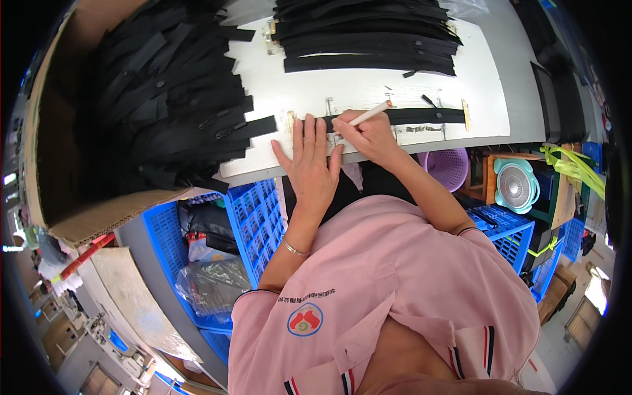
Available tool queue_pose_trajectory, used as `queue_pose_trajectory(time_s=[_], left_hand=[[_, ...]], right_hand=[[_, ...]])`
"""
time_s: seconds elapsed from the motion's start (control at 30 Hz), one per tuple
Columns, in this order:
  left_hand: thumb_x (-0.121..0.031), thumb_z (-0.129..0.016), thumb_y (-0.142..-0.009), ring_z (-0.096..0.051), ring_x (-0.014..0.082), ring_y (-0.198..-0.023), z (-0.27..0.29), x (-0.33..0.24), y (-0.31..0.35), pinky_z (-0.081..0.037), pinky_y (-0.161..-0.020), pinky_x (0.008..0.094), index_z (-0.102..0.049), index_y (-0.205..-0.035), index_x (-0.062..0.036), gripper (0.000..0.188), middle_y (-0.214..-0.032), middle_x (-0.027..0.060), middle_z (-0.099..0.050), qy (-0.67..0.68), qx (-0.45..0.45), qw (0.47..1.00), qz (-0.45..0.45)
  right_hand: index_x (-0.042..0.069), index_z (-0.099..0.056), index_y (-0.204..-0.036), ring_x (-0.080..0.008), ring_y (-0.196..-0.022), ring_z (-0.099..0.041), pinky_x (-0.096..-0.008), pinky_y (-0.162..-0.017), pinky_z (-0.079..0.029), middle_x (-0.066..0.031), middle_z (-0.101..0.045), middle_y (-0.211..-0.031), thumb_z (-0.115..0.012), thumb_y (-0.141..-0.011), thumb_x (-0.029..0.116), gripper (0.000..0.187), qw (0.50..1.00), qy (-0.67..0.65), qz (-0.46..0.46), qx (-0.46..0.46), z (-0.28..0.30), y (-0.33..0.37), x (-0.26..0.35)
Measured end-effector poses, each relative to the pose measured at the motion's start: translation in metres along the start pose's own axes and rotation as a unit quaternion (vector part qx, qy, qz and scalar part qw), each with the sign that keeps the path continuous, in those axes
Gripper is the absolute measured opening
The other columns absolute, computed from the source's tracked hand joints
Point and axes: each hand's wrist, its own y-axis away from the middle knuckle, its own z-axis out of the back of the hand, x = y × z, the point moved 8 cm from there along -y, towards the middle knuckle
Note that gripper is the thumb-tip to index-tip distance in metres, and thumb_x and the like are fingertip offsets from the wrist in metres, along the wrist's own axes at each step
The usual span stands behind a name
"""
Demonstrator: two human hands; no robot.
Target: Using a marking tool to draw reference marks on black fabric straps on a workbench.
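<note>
Right grip: the right hand (376, 139) has its fingers together, clamped on a slanting white pen (370, 113); its lower tip is hidden by the hand.
Left grip: the left hand (309, 168) lies palm down, fingers apart, clamped on nothing, fingertips at the strip's left part.
Black strip: the strip (421, 116) lies lengthwise on the white board (486, 89), upper centre of the frame, its left end hidden.
Likely slip: if the left fingers press too lightly, the strip could shift under the pen and a mark could land off.
Pull tab: a small black tab (428, 101) lies just above the strip; a sideways sweep might snag it.
Stack: more black strips (368, 43) lie at the top centre.
Box: strips overhang the cardboard box (41, 131) at left, near the left hand; a nudge could drag them into the work.
</note>
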Motion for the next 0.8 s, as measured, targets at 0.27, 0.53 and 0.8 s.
queue_pose_trajectory(time_s=[0.27,0.53,0.8], left_hand=[[-0.037,-0.065,-0.097,-0.035,0.03,-0.151,-0.003,0.003,0.002,-0.002,-0.12,0.0673,-0.054,-0.147,-0.0069,0.059,-0.158,0.0118,-0.046,-0.013,0.004,1.0,0.003],[-0.033,-0.067,-0.097,-0.033,0.0327,-0.152,0.002,-0.008,-0.003,0.0,-0.121,0.0631,-0.05,-0.151,-0.0074,0.062,-0.159,0.013,-0.044,0.009,0.007,1.0,0.011],[-0.032,-0.067,-0.096,-0.036,0.0339,-0.148,-0.028,-0.08,-0.018,-0.005,-0.12,0.0651,-0.058,-0.142,-0.0051,0.054,-0.152,0.0133,-0.051,0.116,0.063,0.985,-0.108]], right_hand=[[-0.002,-0.072,-0.091,-0.0065,-0.061,-0.053,-0.0267,-0.055,-0.042,-0.0018,-0.061,-0.066,-0.062,-0.099,0.015,0.021,0.985,-0.072,-0.06,-0.144,0.086,0.024,-0.01],[-0.001,-0.072,-0.093,-0.0048,-0.065,-0.049,-0.0229,-0.058,-0.037,0.0,-0.06,-0.07,-0.059,-0.103,0.016,0.023,0.976,-0.014,-0.126,-0.178,0.109,0.034,-0.037],[-0.001,-0.073,-0.092,-0.0047,-0.06,-0.052,-0.0244,-0.055,-0.041,-0.0006,-0.062,-0.066,-0.064,-0.1,0.017,0.021,0.979,-0.017,-0.098,-0.179,0.106,0.033,-0.034]])
